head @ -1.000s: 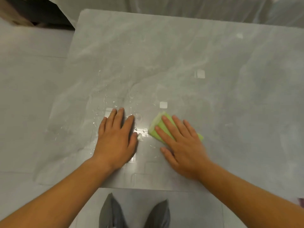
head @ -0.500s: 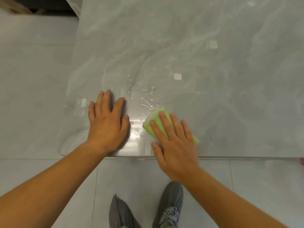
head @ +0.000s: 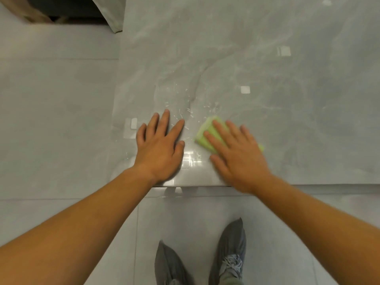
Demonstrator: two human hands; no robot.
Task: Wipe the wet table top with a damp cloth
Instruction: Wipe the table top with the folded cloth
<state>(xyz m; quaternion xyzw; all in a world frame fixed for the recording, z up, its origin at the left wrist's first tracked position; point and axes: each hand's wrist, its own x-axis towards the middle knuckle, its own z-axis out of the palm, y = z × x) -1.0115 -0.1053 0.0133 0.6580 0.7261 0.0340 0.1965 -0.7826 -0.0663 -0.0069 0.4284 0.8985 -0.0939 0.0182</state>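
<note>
A grey marble-look table top fills the upper right of the head view. Water drops glisten near its front left corner. A folded green cloth lies flat on the table just right of the drops. My right hand presses flat on the cloth with fingers spread and covers most of it. My left hand rests palm down on the wet surface left of the cloth, holding nothing.
The table's front edge runs across the middle of the view, its left edge runs upward. Grey floor tiles lie to the left and below. My two grey shoes stand near the front edge. Light squares reflect on the table.
The view has tilted down, so the table edge and my shoes show more. My right hand has slid the cloth a little to the right, away from my left hand.
</note>
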